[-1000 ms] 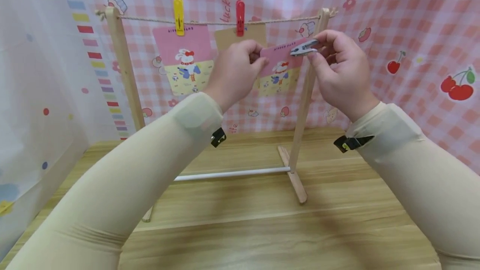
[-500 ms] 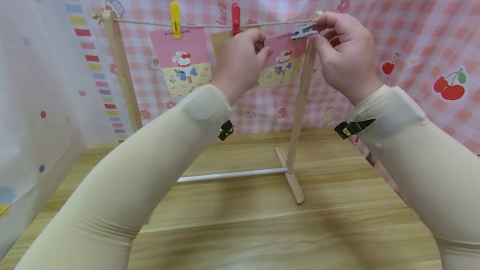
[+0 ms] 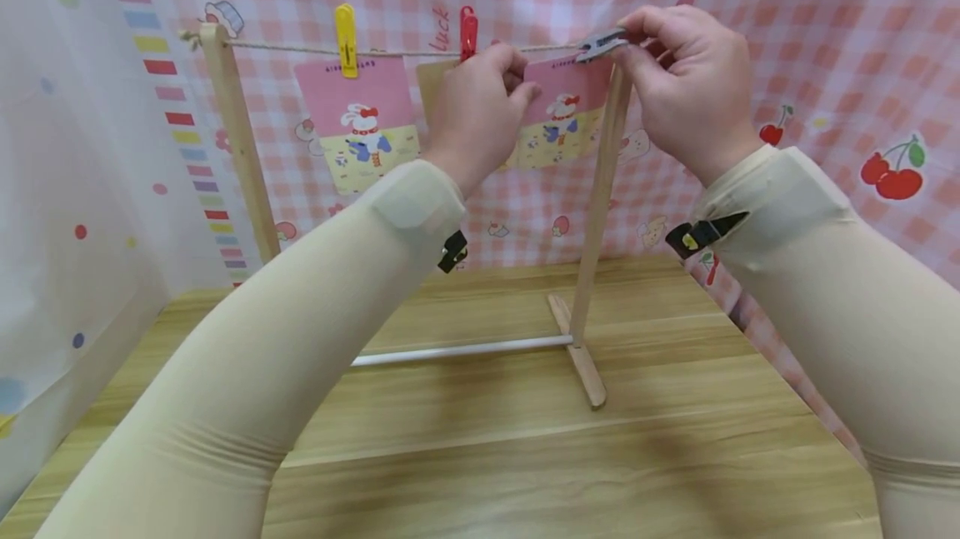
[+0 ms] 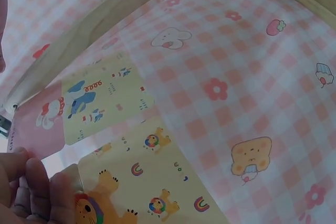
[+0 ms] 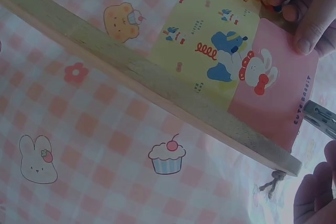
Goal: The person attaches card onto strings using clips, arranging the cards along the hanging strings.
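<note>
My left hand [image 3: 483, 118] pinches the left edge of a pink and yellow rabbit card [image 3: 562, 110]. With thumb and fingers, my right hand [image 3: 686, 85] grips a grey clothespin [image 3: 602, 44], whose nose is at the card's top edge by the string [image 3: 285, 46]. In the right wrist view the clothespin [image 5: 321, 117] meets the card's lettered edge; whether it has caught the string I cannot tell. Left of these hang a matching rabbit card [image 3: 360, 118] under a yellow clothespin [image 3: 346, 41] and a tan card [image 3: 429, 85] under a red clothespin [image 3: 468, 32], partly behind my left hand.
A wooden post [image 3: 238, 139] stands at the left and another post [image 3: 600, 197] at the right, holding the string. A white rod [image 3: 465, 351] joins them low down, above the wooden table [image 3: 525, 456]. Checked pink cloth [image 3: 510, 231] hangs close behind.
Both hands have risen, carrying the rabbit card and the grey clothespin up to the string. The clothespin has also shifted slightly left in the view. The other two cards still hang.
</note>
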Motion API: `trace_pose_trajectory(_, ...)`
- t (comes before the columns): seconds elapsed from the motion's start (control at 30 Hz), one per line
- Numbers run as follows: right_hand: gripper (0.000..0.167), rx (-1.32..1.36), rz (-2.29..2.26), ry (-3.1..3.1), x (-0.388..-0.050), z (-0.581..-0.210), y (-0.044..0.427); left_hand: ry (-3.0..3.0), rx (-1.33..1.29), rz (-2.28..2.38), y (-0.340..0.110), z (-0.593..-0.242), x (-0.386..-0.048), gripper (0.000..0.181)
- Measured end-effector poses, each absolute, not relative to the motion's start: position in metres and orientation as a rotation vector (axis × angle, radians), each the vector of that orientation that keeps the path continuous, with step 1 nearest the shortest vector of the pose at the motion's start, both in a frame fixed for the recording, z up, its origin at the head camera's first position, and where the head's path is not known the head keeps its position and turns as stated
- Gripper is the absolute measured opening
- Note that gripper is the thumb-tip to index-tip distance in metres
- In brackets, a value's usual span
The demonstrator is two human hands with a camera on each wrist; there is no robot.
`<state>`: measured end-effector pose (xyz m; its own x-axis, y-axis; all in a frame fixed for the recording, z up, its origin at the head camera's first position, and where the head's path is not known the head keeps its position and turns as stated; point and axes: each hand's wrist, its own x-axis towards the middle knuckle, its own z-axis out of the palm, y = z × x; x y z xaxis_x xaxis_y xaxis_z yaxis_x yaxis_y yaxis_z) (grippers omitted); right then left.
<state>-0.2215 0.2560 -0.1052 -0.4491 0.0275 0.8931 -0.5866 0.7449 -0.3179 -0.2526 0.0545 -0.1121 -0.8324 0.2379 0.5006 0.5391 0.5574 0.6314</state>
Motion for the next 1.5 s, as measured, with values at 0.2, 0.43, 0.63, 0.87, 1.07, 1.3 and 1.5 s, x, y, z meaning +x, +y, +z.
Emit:
trace_pose_trajectory(0.2,0.019,0.399,0.706,-1.956,-0.223,-0.102,0.255,-2.412,-0.633,-1.169,0.054,-0.114,-0.254,0.027)
trace_pose_trajectory(0.43,0.018,0.381,0.674,-1.978,-0.226,-0.097,0.253,-2.403,-0.607,-1.216,0.054,-0.113,-0.253,0.025)
trace_pose_trajectory(0.63,0.017,0.371,0.646,-2.004,-0.228,-0.093,0.25,-2.401,-0.576,-1.229,0.055,-0.113,-0.252,0.026)
trace_pose_trajectory(0.87,0.018,0.383,0.588,-2.029,-0.231,-0.09,0.25,-2.406,-0.542,-1.211,0.057,-0.112,-0.254,0.025)
trace_pose_trajectory(1.07,0.018,0.4,0.542,-2.052,-0.233,-0.087,0.252,-2.41,-0.541,-1.187,0.057,-0.113,-0.255,0.024)
trace_pose_trajectory(1.3,0.019,0.408,0.497,-2.097,-0.234,-0.084,0.252,-2.415,-0.549,-1.174,0.058,-0.115,-0.255,0.025)
trace_pose_trajectory(1.5,0.019,0.387,0.49,-2.166,-0.232,-0.082,0.253,-2.421,-0.555,-1.159,0.058,-0.115,-0.256,0.023)
